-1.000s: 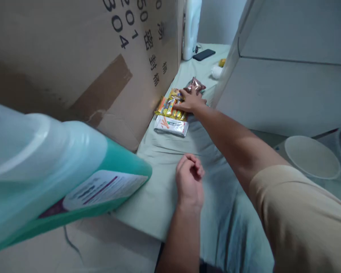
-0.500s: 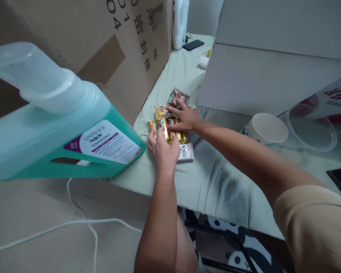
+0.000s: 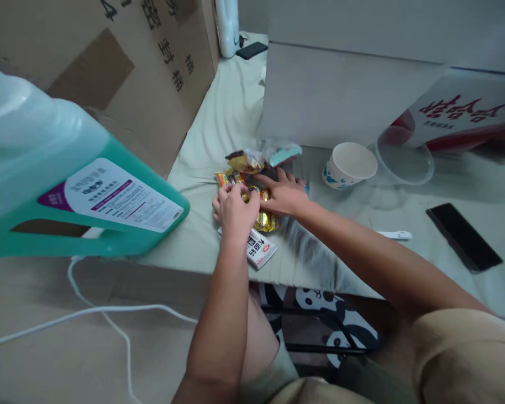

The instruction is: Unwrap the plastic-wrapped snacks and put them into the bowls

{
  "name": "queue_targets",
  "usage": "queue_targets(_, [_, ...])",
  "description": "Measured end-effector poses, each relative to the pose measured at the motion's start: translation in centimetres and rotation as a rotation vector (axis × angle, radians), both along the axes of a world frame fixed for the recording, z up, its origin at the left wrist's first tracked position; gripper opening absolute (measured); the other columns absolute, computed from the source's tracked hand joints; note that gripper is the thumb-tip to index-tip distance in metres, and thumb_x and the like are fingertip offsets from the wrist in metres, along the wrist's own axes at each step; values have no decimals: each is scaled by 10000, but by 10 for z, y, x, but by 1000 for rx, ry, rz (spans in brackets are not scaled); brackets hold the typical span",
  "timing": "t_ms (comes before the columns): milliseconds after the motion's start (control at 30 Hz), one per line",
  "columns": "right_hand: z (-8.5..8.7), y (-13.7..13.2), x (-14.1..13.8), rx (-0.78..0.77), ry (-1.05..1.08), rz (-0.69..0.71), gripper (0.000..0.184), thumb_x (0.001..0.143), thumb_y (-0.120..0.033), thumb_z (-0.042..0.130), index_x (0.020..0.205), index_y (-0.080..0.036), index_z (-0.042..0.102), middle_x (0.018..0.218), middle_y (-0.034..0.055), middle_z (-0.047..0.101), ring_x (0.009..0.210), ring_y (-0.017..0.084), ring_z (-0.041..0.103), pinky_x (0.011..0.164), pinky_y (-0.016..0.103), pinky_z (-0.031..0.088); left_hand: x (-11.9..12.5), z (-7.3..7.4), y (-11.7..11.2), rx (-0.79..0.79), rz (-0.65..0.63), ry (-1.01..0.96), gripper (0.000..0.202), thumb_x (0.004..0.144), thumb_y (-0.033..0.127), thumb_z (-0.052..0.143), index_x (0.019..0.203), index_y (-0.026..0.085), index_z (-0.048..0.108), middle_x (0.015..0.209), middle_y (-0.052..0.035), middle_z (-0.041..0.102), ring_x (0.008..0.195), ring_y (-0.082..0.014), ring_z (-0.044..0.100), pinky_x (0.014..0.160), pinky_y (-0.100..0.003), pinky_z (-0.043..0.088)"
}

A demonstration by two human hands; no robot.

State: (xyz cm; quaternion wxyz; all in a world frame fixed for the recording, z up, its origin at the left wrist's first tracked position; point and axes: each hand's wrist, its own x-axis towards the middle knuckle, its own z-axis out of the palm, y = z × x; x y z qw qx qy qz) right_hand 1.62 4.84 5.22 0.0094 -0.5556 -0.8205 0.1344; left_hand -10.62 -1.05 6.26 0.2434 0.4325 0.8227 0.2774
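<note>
Several small gold and red snack packets (image 3: 269, 220) lie bunched on the pale cloth. Over their left end my left hand (image 3: 234, 212) is curled, its thumb and bent fingers gripping packets. My right hand (image 3: 287, 193) rests beside it on the pile with its fingers spread, covering part of the packets. Behind the fingers are a yellow-brown packet (image 3: 247, 161), blurred, and a clear packet with a mint-green end (image 3: 287, 153). A white packet with dark print (image 3: 260, 249) lies tilted just below my left hand, partly covered by it.
A large jug of green liquid (image 3: 122, 207) stands at the left by a cardboard box (image 3: 151, 112). On the right are a paper cup (image 3: 336, 171), a clear plastic tub (image 3: 408, 179), a white stick-like item (image 3: 398, 235) and a black phone (image 3: 465, 235). White boxes (image 3: 340, 95) stand behind.
The view has swung right and down. The packets behind my hands have shifted and blur with motion. The white packet has turned and sits at a slant. Both hands stay on the pile.
</note>
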Motion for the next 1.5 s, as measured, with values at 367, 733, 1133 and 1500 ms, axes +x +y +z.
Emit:
queue_targets(367, [-14, -51, 93, 306, 263, -33, 483, 944, -355, 502, 1375, -176, 625, 1488, 200, 543, 1382, 352, 517, 1167, 542, 404, 20, -11, 3, 307, 75, 119, 31, 816, 221, 672, 839, 223, 652, 1458, -119, 528, 1513, -388, 348, 1263, -574, 248])
queue_targets(733, [-26, -37, 115, 96, 231, -57, 603, 861, -298, 562, 1454, -188, 566, 1444, 173, 595, 1328, 363, 548, 1117, 500, 439, 65, -16, 20, 517, -427, -38, 55, 842, 186, 559, 814, 230, 579, 883, -35, 673, 897, -203, 651, 898, -342, 519])
queue_targets(1133, [-8, -80, 198, 137, 1018, -456, 366, 914, -509, 493, 808, -193, 645, 698, 15, 578, 671, 166, 530, 610, 291, 405, 120, -19, 17, 324, -732, -685, 501, 751, 488, 720, 1147, 207, 595, 1214, -116, 706, 1148, -250, 677, 1007, -364, 532])
queue_targets(1500, [-21, -69, 208, 75, 1058, -441, 364, 925, -520, 451, 808, -216, 614, 716, 20, 617, 699, 185, 561, 667, 313, 427, 102, -3, 61, 448, -316, -290, 277, 785, 354, 717, 981, 194, 606, 994, -79, 672, 1013, -249, 665, 999, -443, 528])
